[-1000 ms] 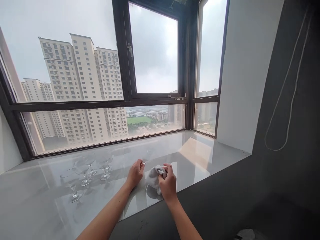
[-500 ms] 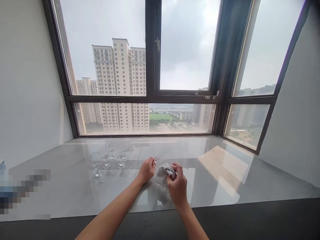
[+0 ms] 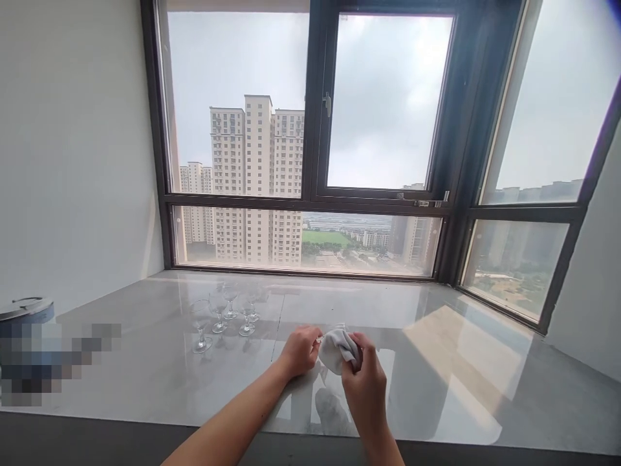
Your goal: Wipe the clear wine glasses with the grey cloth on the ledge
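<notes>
- The view has swung left since a second ago: the dark wall on the right has gone, and a white wall (image 3: 72, 162) now fills the left side.
- A blue tin (image 3: 24, 309) with a lid has come into view at the far left, above a blurred patch (image 3: 48, 362).
- The cloth (image 3: 337, 346), which hung down to the surface half a second ago, is now bunched into a ball just above it, between both hands.
- The right hand (image 3: 366, 382) is closed around the cloth from the near side.
- The left hand (image 3: 301, 349) is curled shut at the cloth's left edge. It pinches a small glass (image 3: 319, 338), which showed plainly before and is now only a glint, the rest hidden in the cloth.
- The stemmed glasses (image 3: 223, 314) stand upright in a loose cluster to the left, apart from the hands, as before.
- Everything rests on a glossy grey stone ledge (image 3: 145, 369) that mirrors the hands and the sky.
- Behind it, a dark window frame (image 3: 315, 129) holds large panes, and pale tower blocks (image 3: 257, 175) stand outside under grey cloud.
</notes>
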Demonstrator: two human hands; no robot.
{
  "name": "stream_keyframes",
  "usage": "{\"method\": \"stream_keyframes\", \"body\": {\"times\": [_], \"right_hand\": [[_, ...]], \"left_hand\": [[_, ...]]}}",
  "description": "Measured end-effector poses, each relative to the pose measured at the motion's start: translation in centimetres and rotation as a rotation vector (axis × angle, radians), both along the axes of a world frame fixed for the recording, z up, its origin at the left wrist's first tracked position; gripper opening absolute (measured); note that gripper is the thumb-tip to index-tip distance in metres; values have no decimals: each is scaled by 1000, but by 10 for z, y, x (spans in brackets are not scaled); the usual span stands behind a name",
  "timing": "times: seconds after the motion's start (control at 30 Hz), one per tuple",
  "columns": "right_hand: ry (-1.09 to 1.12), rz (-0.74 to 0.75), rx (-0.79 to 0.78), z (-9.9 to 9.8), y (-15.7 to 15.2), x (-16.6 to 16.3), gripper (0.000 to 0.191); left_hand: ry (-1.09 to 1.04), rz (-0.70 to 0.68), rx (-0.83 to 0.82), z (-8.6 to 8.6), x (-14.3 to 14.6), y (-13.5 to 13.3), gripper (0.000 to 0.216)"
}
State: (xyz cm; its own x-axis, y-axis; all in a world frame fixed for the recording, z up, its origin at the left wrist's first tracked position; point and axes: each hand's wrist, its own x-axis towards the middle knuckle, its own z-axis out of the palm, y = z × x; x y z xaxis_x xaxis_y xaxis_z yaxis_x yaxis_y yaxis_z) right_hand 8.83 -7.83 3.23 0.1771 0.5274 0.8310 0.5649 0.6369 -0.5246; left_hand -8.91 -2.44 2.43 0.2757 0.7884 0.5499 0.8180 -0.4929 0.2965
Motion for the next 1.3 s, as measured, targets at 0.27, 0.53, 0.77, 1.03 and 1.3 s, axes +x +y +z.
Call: {"method": "stream_keyframes", "body": {"times": [0.27, 0.53, 0.77, 1.03, 1.3], "right_hand": [[-57, 18, 31, -14, 4, 8, 36], [384, -153, -266, 13, 8, 37, 46], [276, 23, -361, -13, 21, 37, 43], [238, 2, -377, -26, 20, 40, 44], [318, 40, -388, -23, 16, 42, 40]], "left_hand": [[133, -237, 27, 1, 2, -9, 19], [-205, -136, -92, 7, 10, -19, 10], [-322, 30, -176, 1, 7, -6, 23], [-363, 88, -193, -3, 3, 8, 20], [-328, 40, -274, -12, 5, 25, 13]]}}
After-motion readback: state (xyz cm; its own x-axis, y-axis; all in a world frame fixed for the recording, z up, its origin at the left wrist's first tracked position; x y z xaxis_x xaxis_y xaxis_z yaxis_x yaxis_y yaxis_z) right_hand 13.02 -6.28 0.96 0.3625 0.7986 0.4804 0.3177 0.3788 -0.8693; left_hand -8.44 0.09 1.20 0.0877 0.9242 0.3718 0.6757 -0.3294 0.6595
